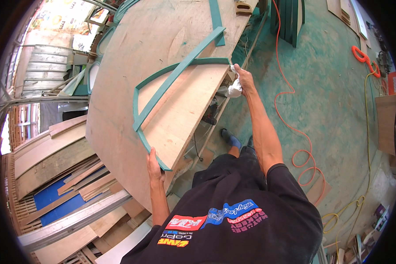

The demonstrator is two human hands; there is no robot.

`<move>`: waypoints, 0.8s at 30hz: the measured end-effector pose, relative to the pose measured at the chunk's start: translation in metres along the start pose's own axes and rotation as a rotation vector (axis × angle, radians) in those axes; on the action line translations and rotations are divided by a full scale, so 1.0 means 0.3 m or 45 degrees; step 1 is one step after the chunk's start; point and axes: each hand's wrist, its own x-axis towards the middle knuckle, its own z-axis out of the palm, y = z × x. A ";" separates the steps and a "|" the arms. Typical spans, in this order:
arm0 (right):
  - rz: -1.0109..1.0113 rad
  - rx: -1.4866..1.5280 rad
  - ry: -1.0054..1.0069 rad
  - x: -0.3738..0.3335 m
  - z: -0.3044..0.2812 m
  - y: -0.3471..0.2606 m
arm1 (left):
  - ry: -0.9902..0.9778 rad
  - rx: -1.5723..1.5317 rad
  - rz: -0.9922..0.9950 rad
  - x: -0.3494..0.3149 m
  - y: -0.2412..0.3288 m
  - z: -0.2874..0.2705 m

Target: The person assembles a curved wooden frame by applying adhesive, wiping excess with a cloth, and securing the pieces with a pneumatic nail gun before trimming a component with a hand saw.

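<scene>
A curved green frame lies on the large plywood-topped bench, with pale wood inside its outline. My left hand grips the near-left end of this frame, the thumb over its green edge and the fingers partly hidden. At the frame's far-right corner my right hand is closed on a crumpled white cloth, held against or close beside the corner. A straight green strip crosses over the frame diagonally. Its far end overlaps a second green strip lying farther back.
A handsaw's wooden handle lies at the bench's far edge. Under the right edge sits a dark power tool. An orange hose coils on the green-stained floor. Stacked boards fill the left; green panels stand far right.
</scene>
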 end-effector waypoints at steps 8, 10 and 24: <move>0.012 -0.074 0.002 -0.055 0.024 0.021 | 0.028 -0.021 -0.016 -0.010 0.005 0.013; 0.035 -0.097 -0.009 -0.119 0.064 0.005 | 0.035 -0.059 -0.013 -0.005 -0.017 -0.003; 0.158 -0.259 -0.281 -0.318 0.077 0.035 | -0.044 -0.090 0.031 0.012 0.008 0.017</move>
